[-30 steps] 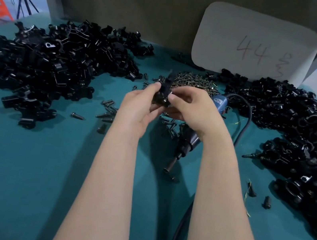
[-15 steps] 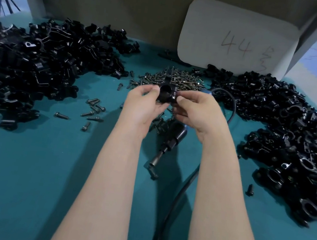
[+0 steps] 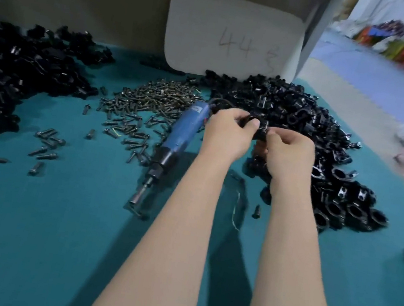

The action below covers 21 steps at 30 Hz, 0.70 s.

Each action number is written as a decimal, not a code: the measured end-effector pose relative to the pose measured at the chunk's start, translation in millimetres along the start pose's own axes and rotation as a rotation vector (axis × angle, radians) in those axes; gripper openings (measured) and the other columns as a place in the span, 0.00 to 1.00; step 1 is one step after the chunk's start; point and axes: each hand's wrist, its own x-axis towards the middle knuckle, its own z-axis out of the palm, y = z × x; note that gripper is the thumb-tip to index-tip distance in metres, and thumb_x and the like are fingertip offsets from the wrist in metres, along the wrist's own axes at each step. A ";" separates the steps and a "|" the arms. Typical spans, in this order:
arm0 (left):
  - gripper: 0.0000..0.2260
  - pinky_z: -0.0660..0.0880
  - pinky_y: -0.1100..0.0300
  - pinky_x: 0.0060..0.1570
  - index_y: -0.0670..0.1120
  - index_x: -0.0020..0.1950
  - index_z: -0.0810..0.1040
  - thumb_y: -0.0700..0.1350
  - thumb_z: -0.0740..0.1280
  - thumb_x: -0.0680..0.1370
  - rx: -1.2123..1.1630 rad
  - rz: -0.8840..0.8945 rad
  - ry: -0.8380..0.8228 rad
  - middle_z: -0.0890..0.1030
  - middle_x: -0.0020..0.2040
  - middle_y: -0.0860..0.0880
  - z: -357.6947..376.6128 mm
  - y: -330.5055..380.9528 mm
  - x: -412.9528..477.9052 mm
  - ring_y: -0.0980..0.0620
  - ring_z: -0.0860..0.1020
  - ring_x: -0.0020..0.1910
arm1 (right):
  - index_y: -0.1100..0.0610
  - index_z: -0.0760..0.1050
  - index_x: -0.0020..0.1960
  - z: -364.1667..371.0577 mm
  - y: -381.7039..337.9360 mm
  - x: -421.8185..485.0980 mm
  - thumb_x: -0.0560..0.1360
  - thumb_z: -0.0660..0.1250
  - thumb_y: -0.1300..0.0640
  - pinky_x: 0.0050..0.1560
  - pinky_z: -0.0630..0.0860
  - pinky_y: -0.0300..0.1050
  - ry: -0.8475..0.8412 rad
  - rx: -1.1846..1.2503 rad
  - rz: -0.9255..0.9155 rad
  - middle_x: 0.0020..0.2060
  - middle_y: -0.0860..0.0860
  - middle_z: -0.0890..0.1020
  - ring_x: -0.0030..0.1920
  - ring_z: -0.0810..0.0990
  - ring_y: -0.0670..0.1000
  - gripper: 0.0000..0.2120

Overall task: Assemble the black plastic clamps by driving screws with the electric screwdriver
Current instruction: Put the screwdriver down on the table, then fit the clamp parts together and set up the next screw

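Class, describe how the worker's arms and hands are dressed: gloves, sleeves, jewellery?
The left hand and right hand are bare: no gloves, rings or wristbands show. Both forearms are uncovered too, with no sleeve in view.

Factory assembly bench: teal table [image 3: 20, 242] heaped with black clamp parts [image 3: 6, 82], loose screws [image 3: 145, 100], numbered card [image 3: 231, 35].

Left hand [image 3: 228, 133], right hand [image 3: 289, 154]: both pinch one black clamp [image 3: 259, 131] | blue electric screwdriver [image 3: 182, 133]: lies on teal table [image 3: 48, 234], just beside left hand | screw pile [image 3: 156, 97]: centre | left clamp pile [image 3: 8, 72], right clamp pile [image 3: 308, 117] | white card [image 3: 236, 19]: marked 44
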 end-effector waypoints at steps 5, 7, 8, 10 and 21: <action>0.14 0.72 0.56 0.59 0.47 0.62 0.79 0.50 0.65 0.79 0.169 0.012 -0.118 0.81 0.58 0.48 72.3 1.3 -14.8 0.47 0.76 0.60 | 0.52 0.74 0.50 -57.8 23.0 4.0 0.77 0.61 0.60 0.41 0.69 0.35 0.266 -0.178 0.031 0.48 0.49 0.79 0.47 0.76 0.48 0.05; 0.13 0.70 0.53 0.62 0.50 0.61 0.79 0.52 0.65 0.79 0.255 0.063 -0.114 0.81 0.58 0.50 91.0 0.2 -19.5 0.46 0.74 0.61 | 0.56 0.76 0.54 -68.6 29.6 6.5 0.78 0.60 0.60 0.45 0.65 0.35 0.298 -0.252 0.048 0.52 0.51 0.79 0.53 0.76 0.50 0.08; 0.13 0.68 0.51 0.63 0.52 0.61 0.79 0.54 0.64 0.79 0.302 0.084 -0.113 0.81 0.58 0.51 97.7 0.0 -20.3 0.46 0.71 0.63 | 0.57 0.76 0.57 -72.0 31.1 8.4 0.78 0.60 0.60 0.47 0.64 0.35 0.305 -0.280 0.050 0.54 0.52 0.79 0.56 0.75 0.52 0.11; 0.13 0.64 0.48 0.66 0.55 0.61 0.79 0.55 0.60 0.81 0.358 0.096 -0.156 0.78 0.61 0.51 106.9 -0.8 -19.9 0.45 0.68 0.65 | 0.59 0.74 0.62 -75.2 31.8 12.6 0.79 0.60 0.57 0.46 0.61 0.34 0.301 -0.314 0.046 0.60 0.55 0.77 0.59 0.74 0.52 0.14; 0.10 0.72 0.60 0.49 0.48 0.57 0.79 0.43 0.60 0.81 0.147 0.092 -0.068 0.80 0.53 0.51 83.1 -8.7 -12.9 0.52 0.76 0.51 | 0.55 0.77 0.53 -55.1 23.4 1.8 0.77 0.61 0.61 0.38 0.62 0.22 0.355 -0.261 -0.128 0.56 0.52 0.73 0.36 0.69 0.39 0.08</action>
